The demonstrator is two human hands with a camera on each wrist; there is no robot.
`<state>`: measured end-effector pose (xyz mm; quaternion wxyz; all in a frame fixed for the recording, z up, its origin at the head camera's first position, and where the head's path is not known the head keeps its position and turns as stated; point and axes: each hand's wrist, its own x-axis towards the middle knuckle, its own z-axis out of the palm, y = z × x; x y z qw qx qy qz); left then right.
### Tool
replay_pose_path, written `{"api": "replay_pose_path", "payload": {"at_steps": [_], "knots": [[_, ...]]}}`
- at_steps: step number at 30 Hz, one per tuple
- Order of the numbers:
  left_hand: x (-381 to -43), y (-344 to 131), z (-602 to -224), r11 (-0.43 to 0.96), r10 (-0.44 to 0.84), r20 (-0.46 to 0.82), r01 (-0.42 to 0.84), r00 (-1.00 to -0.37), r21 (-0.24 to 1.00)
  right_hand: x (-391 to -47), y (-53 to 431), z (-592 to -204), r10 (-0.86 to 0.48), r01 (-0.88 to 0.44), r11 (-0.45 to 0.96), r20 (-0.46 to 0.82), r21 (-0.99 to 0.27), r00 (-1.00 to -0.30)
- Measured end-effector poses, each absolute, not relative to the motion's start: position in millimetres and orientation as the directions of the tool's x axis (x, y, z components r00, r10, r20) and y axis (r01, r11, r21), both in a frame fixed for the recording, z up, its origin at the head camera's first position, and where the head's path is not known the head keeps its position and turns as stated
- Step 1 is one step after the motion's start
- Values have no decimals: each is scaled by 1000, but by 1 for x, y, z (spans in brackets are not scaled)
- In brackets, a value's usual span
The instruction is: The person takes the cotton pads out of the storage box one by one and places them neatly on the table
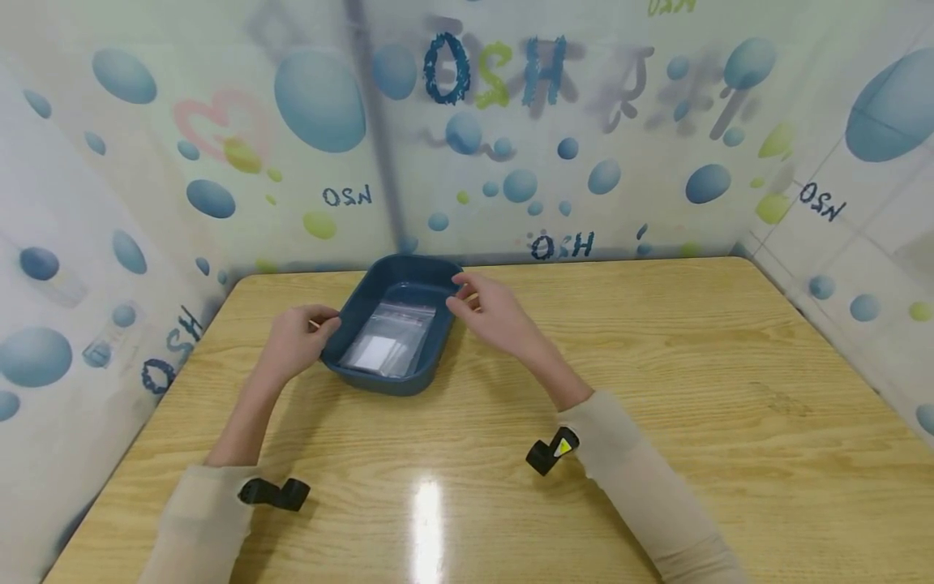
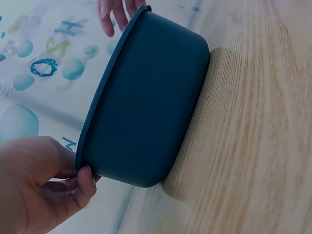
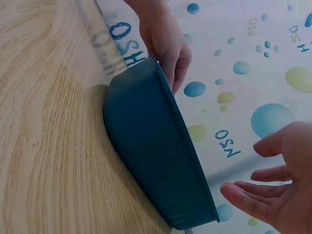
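Note:
A dark blue plastic basin (image 1: 394,384) stands on the wooden table, left of the middle and near the back. Inside it lie clear zip bags (image 1: 401,328) with something white (image 1: 375,352) in or under them; which, I cannot tell. My left hand (image 1: 295,341) pinches the basin's left rim between thumb and fingers, and the left wrist view shows the same grip on the rim (image 2: 87,146). Beside the right rim hovers my right hand (image 1: 492,312), fingers loosely bent and spread. In the right wrist view its fingers (image 3: 243,197) are apart from the basin wall (image 3: 151,146).
The wooden table (image 1: 657,365) reaches far to the right of the basin. A pale curtain (image 1: 620,219) with blue and green dots and lettering hangs behind it and along both sides. Each sleeve carries a black wrist camera (image 1: 273,493).

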<state>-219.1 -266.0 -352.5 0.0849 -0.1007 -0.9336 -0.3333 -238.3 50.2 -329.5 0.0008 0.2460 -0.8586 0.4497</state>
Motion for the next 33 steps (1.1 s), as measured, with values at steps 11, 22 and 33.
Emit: {"api": "replay_pose_path", "payload": {"at_steps": [11, 22, 33], "knots": [[-218, -264, -351, 707, 146, 184, 232, -972, 668, -239, 35, -329, -409, -392, 505, 186, -769, -893], [-219, -264, -353, 685, 158, 166, 229, -973, 691, -241, 18, -330, -389, -361, 531, 158, -766, -907], [-219, -260, -351, 667, 167, 143, 219, -976, 712, -241, 3, -332, -341, -263, 587, 60, -766, -938]]}}
